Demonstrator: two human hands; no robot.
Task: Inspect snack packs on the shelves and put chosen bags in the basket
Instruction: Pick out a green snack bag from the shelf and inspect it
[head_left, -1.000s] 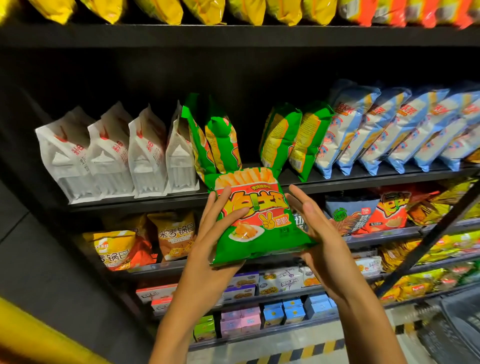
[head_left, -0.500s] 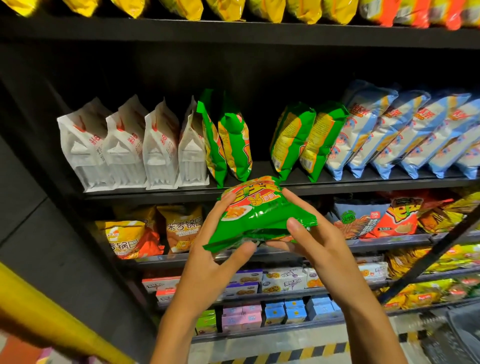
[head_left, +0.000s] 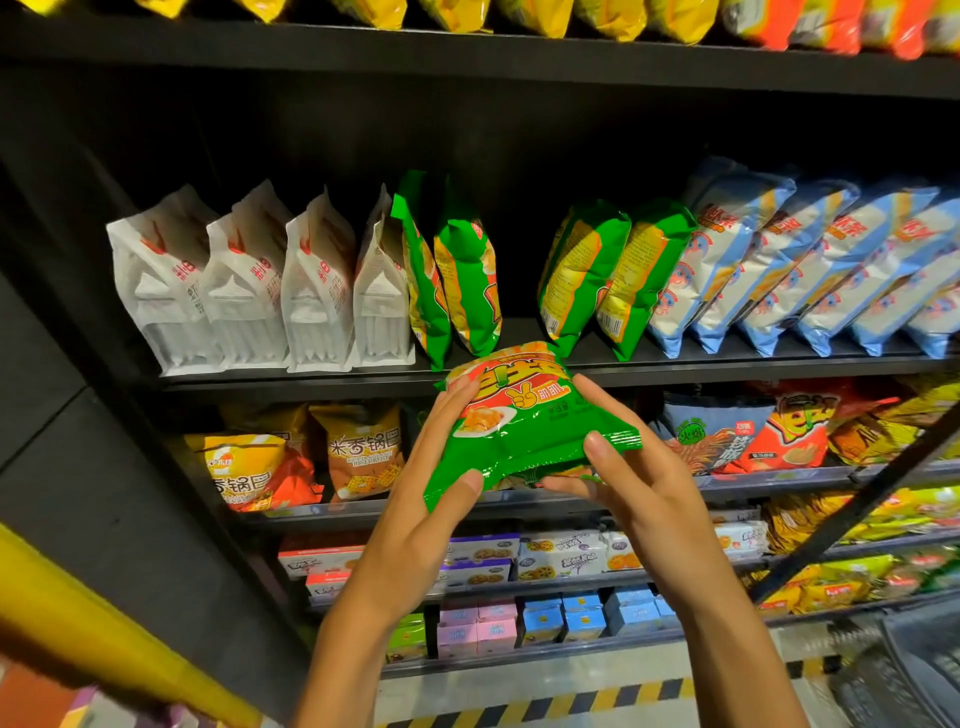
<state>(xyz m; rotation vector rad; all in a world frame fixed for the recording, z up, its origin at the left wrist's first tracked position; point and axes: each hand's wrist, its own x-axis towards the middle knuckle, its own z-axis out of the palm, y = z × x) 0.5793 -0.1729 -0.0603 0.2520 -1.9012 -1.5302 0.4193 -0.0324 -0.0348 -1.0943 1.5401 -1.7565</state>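
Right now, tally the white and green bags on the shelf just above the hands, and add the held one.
white bags: 4
shelved green bags: 4
held green bag: 1
Total: 9

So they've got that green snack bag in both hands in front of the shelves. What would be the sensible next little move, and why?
Probably tip the green bag further over to read its back. Both the left hand and the right hand grip it by its edges, its front faces up and away, so the back has not been checked. The basket sits low at the right, so dropping it in would likely come after that.
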